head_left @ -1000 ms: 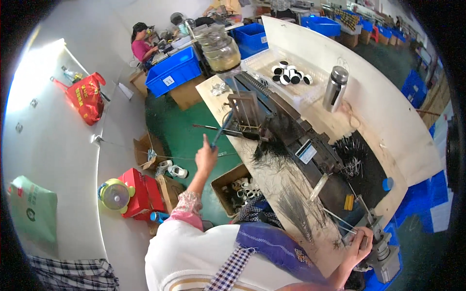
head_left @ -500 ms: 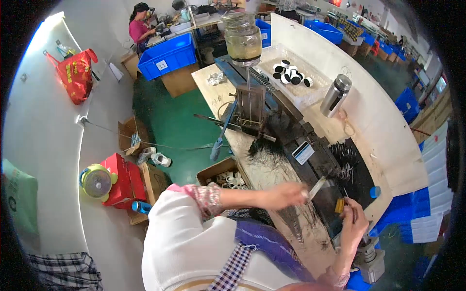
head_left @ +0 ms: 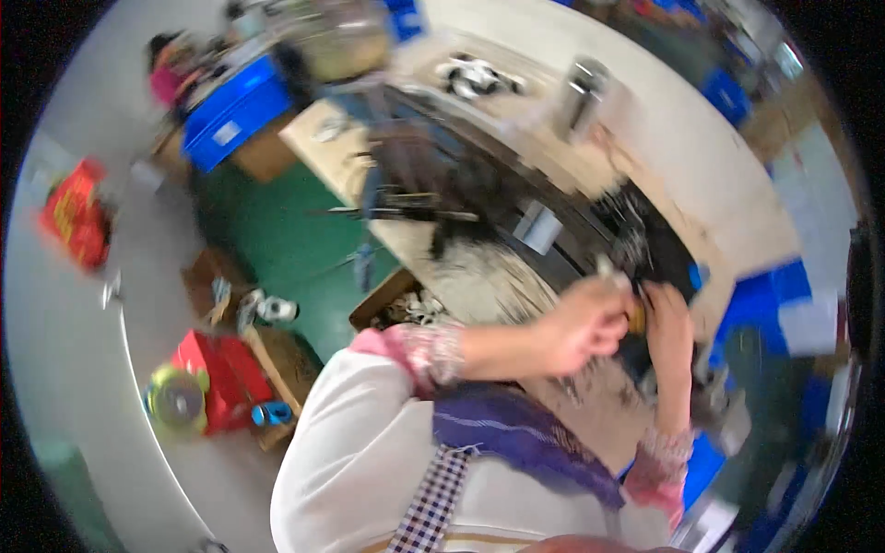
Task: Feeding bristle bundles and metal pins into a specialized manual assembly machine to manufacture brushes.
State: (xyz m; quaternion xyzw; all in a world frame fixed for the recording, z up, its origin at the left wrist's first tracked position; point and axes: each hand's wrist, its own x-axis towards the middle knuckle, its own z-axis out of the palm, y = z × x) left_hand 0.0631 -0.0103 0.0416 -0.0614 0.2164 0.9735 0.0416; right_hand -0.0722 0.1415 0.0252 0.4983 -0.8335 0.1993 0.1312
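1. The left hand [head_left: 585,323] is curled almost closed, its fingers bunched near a thin pale sliver that sticks up just above the knuckles (the blur makes it impossible to say whether the hand actually grips it).
2. The right hand [head_left: 668,323] sits just beside the left, fingers bent inward; how far it is closed, and on what, cannot be told.
3. Between the two hands shows a small yellow-orange object [head_left: 636,318], touching or nearly touching both.
4. Both hands hover over the far right part of the worktop [head_left: 599,405], near a dark heap of thin black pieces [head_left: 645,240].
5. Further along the worktop lie a grey-white spread of fine strands [head_left: 484,281], a small pale rectangular tag [head_left: 539,226] and a dark metal frame [head_left: 415,170].
6. Beyond stand a metal flask [head_left: 581,92] and a tray of black-and-white rings [head_left: 475,74].
7. On the green floor [head_left: 277,240] sit a blue crate [head_left: 235,111], an open cardboard box [head_left: 396,300] and a red box [head_left: 217,378].
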